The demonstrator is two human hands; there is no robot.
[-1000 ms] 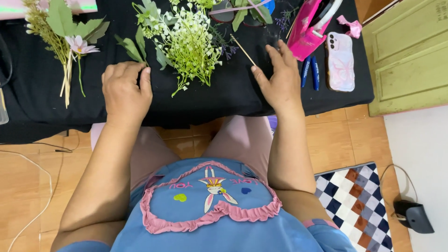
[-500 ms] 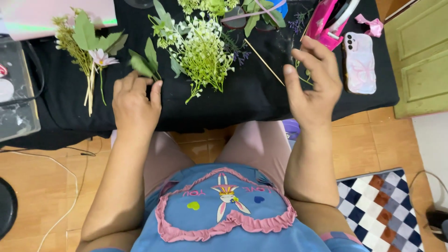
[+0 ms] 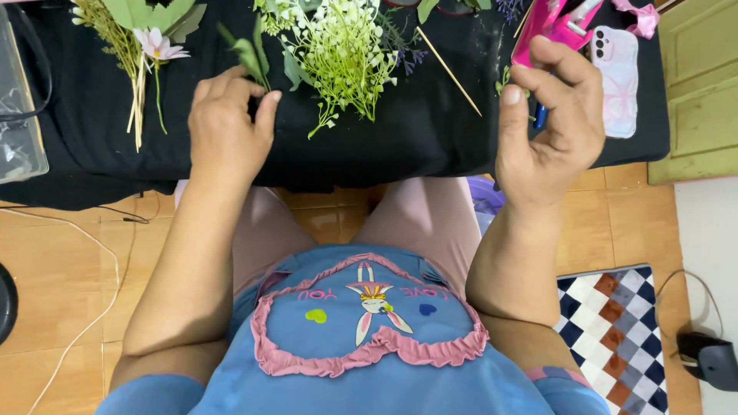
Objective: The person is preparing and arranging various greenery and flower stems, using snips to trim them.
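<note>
1. Far left, 9 o'clock edge of the frame: clear plastic box [image 3: 19, 115] on the desk [image 3: 415, 146], which is draped in black cloth.
2. 11 o'clock: loose bundle of dried stems with a pale pink flower [image 3: 157, 46], lying flat, well apart from both hands.
3. Left hand [image 3: 227, 131]: palm down on the cloth, fingers curled, thumb and forefinger closing on the stem of a small green leaf sprig [image 3: 250, 54]. Compared with half a second ago the fingertips have moved up onto the stem; the sprig itself has not lifted. Judged a pinch just forming, not yet a firm hold.
4. 12 o'clock: spray of small white-green blossoms [image 3: 346, 54], just beside the leaf sprig, untouched.
5. 1 o'clock: thin wooden skewer [image 3: 450, 73] lying diagonally on the cloth, free.
6. Right hand [image 3: 550, 123]: a second ago flat on the desk, now raised, palm toward the camera, fingers half curled. A small green bit [image 3: 505, 81] shows by the thumb; possibly pinched, view too poor to be sure.
7. 2 o'clock: pink glue gun [image 3: 557, 23], then a phone in a pale case [image 3: 615, 73], both behind the right hand.
</note>
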